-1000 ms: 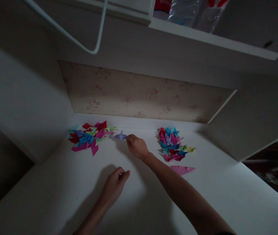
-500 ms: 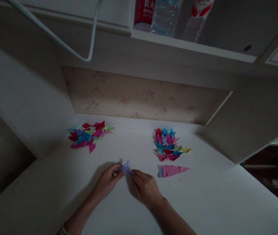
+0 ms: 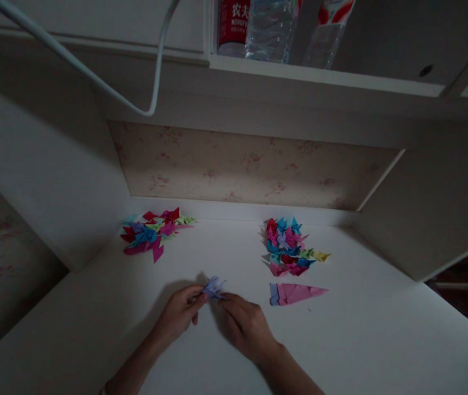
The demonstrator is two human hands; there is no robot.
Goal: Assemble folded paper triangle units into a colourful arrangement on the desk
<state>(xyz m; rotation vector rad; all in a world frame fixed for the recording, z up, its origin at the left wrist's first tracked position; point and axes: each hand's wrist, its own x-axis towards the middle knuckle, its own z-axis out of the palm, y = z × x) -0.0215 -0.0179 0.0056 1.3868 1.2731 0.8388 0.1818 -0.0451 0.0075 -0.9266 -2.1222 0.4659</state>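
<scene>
A small lavender origami crane (image 3: 214, 287) is held just above the white tabletop, between my two hands. My left hand (image 3: 182, 310) pinches its left side between thumb and fingers. My right hand (image 3: 245, 326) has its fingers closed on the lower right part of the same crane; the fingertips partly hide that edge. To the right of my right hand lies a flat row of overlapping folded pink papers (image 3: 299, 293), with a lavender folded piece (image 3: 274, 294) at its left end.
A pile of colourful folded papers (image 3: 151, 233) lies at the back left. Several folded cranes (image 3: 287, 247) are grouped at the back right. Above hangs a shelf (image 3: 324, 77) with bottles (image 3: 270, 30), and a white curved tube (image 3: 155, 71) reaches down at upper left.
The crane has turned slightly in my fingers, and its points now spread more to the right. The whole view has shifted a little; the paper piles stay where they were.
</scene>
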